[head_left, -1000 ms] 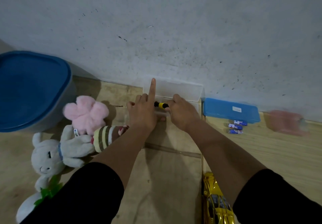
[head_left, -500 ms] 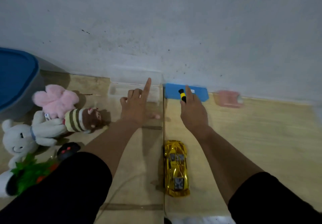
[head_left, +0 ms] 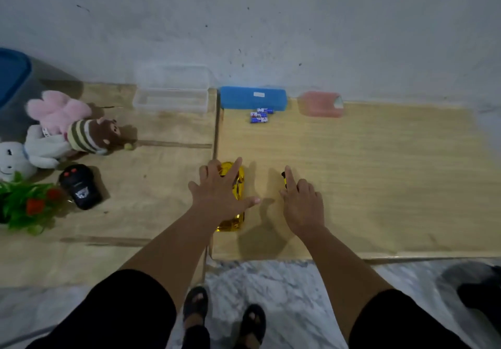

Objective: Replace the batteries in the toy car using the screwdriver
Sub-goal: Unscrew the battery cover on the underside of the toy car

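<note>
So the shiny gold toy car (head_left: 235, 196) sits on the pale wooden worktop (head_left: 379, 180), right by the seam between the two boards, nose pointing at the wall. The left hand (head_left: 221, 192) is spread flat over its middle, fingers (head_left: 235, 166) wide and straight, not wrapped around anything. The right hand (head_left: 302, 202) is just beside the car, holding the small black-and-yellow screwdriver (head_left: 283, 179) with its index finger laid along it; only the end pokes out, so I can't tell which way the tip faces. The three blue-and-white batteries (head_left: 259, 116) lie well apart, near the blue plastic case (head_left: 253, 97) at the wall. Biggest risk I see: the car is wheels-down, so it has to be flipped, and a slick body under a flat palm could roll or skid off the near edge. Also, those loose batteries could roll, and any tiny screw could drop into that seam.
</note>
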Demonstrator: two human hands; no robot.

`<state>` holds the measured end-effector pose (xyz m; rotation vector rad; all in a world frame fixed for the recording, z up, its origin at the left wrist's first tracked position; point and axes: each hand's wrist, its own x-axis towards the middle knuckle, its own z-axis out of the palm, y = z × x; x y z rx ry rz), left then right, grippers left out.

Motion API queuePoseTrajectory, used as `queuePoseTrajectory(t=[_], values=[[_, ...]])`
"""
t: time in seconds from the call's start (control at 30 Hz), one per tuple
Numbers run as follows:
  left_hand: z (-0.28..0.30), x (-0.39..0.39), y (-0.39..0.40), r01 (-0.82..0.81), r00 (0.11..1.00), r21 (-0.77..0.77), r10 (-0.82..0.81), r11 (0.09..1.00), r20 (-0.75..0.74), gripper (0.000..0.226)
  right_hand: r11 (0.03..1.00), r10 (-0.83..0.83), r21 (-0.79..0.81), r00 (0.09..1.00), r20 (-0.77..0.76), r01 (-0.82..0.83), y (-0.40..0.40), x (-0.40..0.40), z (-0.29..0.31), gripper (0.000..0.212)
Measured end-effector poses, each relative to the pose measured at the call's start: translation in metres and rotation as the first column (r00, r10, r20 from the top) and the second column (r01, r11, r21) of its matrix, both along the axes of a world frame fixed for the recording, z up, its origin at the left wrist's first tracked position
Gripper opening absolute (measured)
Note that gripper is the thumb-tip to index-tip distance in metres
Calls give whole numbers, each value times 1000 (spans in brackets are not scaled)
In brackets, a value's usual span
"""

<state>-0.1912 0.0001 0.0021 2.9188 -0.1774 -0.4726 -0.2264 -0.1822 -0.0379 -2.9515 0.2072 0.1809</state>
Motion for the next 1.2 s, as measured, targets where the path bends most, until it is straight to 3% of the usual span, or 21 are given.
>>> queuePoseTrajectory(t=[0.1,0.27,0.33,0.47,0.67,0.9,1.07,1.2], values=[[-3,-10,-4,-38,999,39,38,999,3,98,995,9,-100,995,101,1,-2,-3,-11,50],[-3,-14,-8,-136,990,-122,138,983,9,86,965,155,-247,955,251,-92,-6,2,-15,53],[-3,-13,-6,-158,987,-207,163,965,7,86,958,234,-238,915,329,-160,-3,6,-10,51],[8,-9,-3,-186,980,-508,198,841,-32,88,965,258,-38,911,322,-260,15,18,14,51],[38,9,1,-298,953,-786,209,542,-218,86,914,214,282,938,273,-291,25,37,48,61],[62,16,5,-305,952,-888,118,343,-282,78,803,307,452,920,242,-387,30,57,84,57],[67,22,11,-404,914,-911,77,89,-398,71,732,211,622,960,183,-279,33,57,88,54],[65,24,16,-425,905,-905,41,22,-424,71,653,215,726,972,94,-214,37,58,99,53]])
